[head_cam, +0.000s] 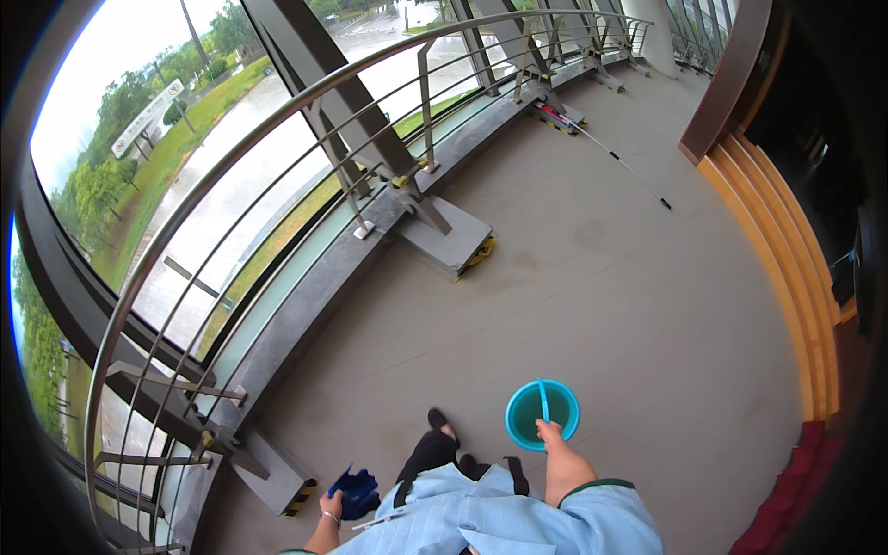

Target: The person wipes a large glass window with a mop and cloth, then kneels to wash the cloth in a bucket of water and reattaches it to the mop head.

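Note:
My right hand is closed around the handle of a turquoise plastic bucket, which hangs beside my legs with liquid inside. At my left side, my left hand grips a dark blue cloth that hangs bunched from the fingers. A bracelet circles my left wrist. Farther ahead, a long pole with black grips lies on the floor, its red end resting on a grey column base near the railing.
A curved metal railing runs along tall windows on the left. Grey column bases with black-and-yellow edging jut onto the grey floor. Wooden steps curve along the right, above dark red fabric.

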Tool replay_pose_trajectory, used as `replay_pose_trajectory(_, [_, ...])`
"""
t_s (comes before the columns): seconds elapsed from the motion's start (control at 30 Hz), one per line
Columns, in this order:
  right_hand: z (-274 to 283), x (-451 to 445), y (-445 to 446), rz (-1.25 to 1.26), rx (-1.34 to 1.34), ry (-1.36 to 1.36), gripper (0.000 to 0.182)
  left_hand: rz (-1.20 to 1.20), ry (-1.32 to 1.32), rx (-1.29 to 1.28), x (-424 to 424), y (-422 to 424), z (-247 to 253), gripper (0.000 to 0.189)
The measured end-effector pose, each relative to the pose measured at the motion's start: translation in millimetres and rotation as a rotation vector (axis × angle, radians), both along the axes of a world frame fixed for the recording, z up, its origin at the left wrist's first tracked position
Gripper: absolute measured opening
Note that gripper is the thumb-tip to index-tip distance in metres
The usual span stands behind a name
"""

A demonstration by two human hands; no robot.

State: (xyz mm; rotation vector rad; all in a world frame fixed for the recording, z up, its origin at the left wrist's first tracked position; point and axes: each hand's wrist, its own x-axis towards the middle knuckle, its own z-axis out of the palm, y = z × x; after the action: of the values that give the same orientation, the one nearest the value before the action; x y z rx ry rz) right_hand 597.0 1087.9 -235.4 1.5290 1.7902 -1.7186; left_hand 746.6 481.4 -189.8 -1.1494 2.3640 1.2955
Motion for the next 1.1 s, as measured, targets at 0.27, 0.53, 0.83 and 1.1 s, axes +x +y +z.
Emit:
replay_pose_trajectory(0.27, [88.4,20.2,154.2,-0.038,-0.121,-0.337,0.025,-0.102,-0.038,0.048,-254.6,135.9,-44.8,0.032])
replay_pose_trajectory(0.53, [135.2,-27.3,239.7,-0.017,-0.086,-0.222,0.018,-0.392,-0.135,0.075,-537.3,273.2,16.1,0.037])
replay_pose_trajectory(0.83, [96.3,-246.8,338.6,-0.112,-0.291,-0.369,0.018,-0.464,-0.077,-0.024,-738.0,413.0,-4.8,0.038])
replay_pose_trajectory(1.1, [7.0,-506.3,411.5,0.221,-0.175,-0.313,0.019,-0.399,-0.036,0.065,-883.3,551.6,53.5,0.037])
